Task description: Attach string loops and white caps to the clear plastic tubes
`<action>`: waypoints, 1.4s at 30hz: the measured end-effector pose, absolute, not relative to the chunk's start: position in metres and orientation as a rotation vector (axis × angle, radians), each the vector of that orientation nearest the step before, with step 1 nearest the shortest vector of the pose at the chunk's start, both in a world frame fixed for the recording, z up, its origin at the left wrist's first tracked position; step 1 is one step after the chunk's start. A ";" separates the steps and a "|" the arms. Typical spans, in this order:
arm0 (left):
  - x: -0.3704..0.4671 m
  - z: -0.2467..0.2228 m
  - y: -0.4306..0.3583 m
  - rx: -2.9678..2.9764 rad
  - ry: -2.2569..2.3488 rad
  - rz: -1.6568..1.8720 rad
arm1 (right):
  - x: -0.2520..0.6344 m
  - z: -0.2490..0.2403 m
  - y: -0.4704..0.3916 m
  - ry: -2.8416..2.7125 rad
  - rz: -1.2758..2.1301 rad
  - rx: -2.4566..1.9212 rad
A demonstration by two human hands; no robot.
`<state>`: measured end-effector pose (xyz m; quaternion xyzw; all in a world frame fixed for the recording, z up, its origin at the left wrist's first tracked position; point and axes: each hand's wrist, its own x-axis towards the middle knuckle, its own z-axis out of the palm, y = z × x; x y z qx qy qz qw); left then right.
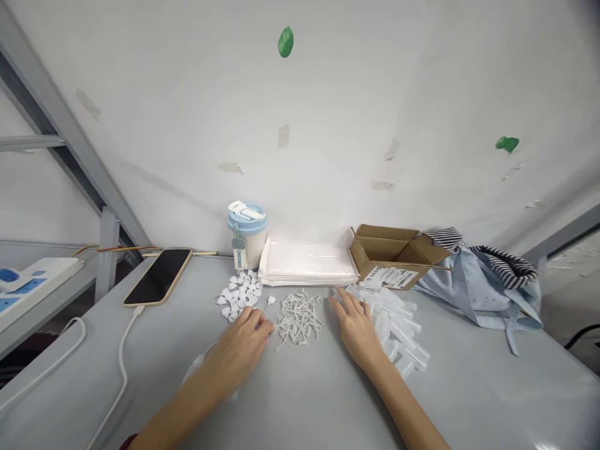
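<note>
My left hand (246, 337) is over the grey table, its curled fingertips at the lower edge of a pile of small white caps (239, 292). What its fingers hold, if anything, is too small to tell. Right of it lies a tangle of thin white stringy pieces (299, 317). My right hand (356, 322) rests with fingers apart between that tangle and a heap of clear plastic tubes (398, 328), holding nothing visible. More clear plastic is partly hidden under my left forearm.
Behind the piles stand a lidded cup (249, 240), flat white packages (307, 262) and an open cardboard box (391, 256). A charging phone (158, 277) lies left; a blue cloth bag (478, 287) lies right.
</note>
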<state>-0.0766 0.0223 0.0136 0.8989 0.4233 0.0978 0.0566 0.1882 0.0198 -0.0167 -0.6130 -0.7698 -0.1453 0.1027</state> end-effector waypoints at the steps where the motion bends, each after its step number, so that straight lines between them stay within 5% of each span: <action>1: -0.077 0.013 0.023 2.740 1.275 0.295 | 0.191 -0.017 0.021 -2.238 -0.446 -1.821; 24: -0.072 0.042 0.018 1.808 1.249 0.810 | 0.188 -0.006 0.011 -1.976 -0.125 -1.568; 33: -0.059 0.049 0.004 1.663 1.111 0.852 | 0.138 0.043 -0.025 -1.264 1.401 -1.029; 42: -0.055 0.051 -0.001 1.476 0.990 0.831 | 0.115 0.031 -0.037 -1.232 1.463 -0.976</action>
